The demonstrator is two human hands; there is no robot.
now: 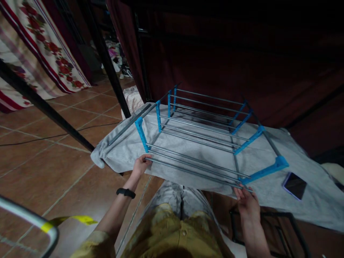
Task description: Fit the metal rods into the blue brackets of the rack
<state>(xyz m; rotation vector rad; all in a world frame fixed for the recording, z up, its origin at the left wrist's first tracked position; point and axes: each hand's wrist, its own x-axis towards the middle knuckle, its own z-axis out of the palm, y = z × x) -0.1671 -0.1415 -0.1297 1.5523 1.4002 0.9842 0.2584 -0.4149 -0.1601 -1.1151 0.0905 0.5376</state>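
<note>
A rack (158, 116) of grey metal tubes and blue plastic brackets lies on a grey cloth. Across its near side runs a loose-looking metal tube (182, 169), with a hand at each end. My left hand (141, 166) pinches the tube's left end, close below a blue bracket (142, 134). Around the right end, the fingers of my right hand (245, 199) are closed, beside the lower end of another blue bracket (262, 173). Whether the tube's ends touch the brackets, I cannot tell.
A phone (295, 185) lies on the grey cloth (317, 200) at the right. Black metal posts (107, 61) stand at the left. A dark red curtain (215, 68) hangs behind. Below right is a black metal frame (279, 214); a bent grey tube (27, 212) is at lower left.
</note>
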